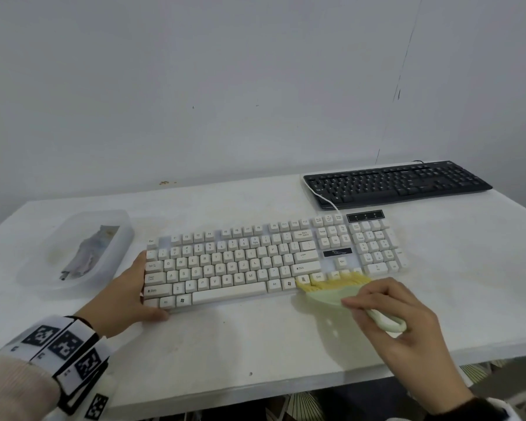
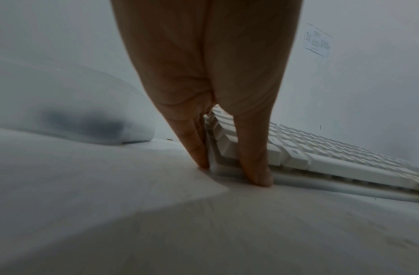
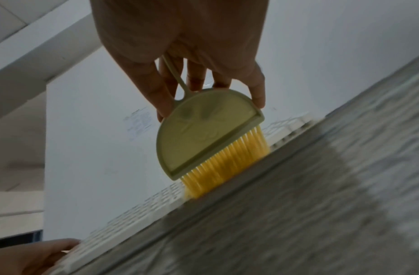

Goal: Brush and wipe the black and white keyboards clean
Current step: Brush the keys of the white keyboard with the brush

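The right grip (image 1: 401,317) holds the pale green plastic brush (image 1: 325,294), yellow bristles on the near right edge of the white keyboard (image 1: 240,262); the left grip (image 1: 125,296), fingers (image 2: 194,141) straight, braces its left corner. A translucent plastic tub (image 1: 125,229) holds a grey cloth (image 1: 88,253); the black keyboard (image 1: 398,183) lies behind

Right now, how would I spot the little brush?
On the white table, find the white keyboard nearest the person. At its near right edge, the right hand holds the brush. Its pale green half-round head and yellow bristles stand out from the white keys.
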A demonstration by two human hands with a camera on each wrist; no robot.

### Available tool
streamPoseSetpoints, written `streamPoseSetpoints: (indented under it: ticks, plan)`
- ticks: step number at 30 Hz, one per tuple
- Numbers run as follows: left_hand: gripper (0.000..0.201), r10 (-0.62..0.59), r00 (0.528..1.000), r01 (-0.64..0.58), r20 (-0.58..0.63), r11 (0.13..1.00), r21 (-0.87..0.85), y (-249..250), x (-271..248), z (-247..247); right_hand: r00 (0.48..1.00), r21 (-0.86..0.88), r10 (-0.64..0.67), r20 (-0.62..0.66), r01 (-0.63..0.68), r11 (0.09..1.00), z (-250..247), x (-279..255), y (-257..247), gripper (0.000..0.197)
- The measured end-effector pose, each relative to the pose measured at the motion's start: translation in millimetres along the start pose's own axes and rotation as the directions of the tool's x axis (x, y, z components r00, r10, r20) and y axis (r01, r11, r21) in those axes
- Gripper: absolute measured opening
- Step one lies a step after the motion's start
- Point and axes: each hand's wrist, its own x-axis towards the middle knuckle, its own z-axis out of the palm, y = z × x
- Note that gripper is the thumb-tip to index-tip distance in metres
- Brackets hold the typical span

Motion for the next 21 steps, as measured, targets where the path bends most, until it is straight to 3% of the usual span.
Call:
streamPoseSetpoints:
  ticks: [4, 10, 13, 17, 21]
  plan:
    - [0.103, -0.024, 1.0, 0.024, 0.009, 1.0, -0.017, 0, -1, 0, 0.997, -0.095, -0.06, -0.04, 0.056, 0.994, -6, 0, -3, 0.01]
    - [0.1, -0.023, 1.0, 0.023, -0.002, 0.999, -0.024, 4, -2, 2, 0.981, 0.107, -0.16, 0.109, 0.149, 0.983, 28, -3, -20, 0.016]
    - [0.1, -0.012, 1.0, 0.012, 0.001, 1.0, -0.026, 4, -3, 1, 0.986, 0.103, -0.123, 0.116, 0.111, 0.989, 26, -3, -8, 0.012]
    - [0.101, -0.02, 1.0, 0.02, 0.006, 0.999, -0.031, 3, -2, 0, 0.997, -0.01, -0.067, 0.032, 0.067, 0.998, 4, -5, 4, 0.013]
    - [0.105, -0.024, 1.0, 0.025, 0.011, 0.999, -0.048, 1, -1, 1, 0.997, 0.091, -0.047, 0.058, 0.042, 0.995, -2, -5, -4, 0.011]
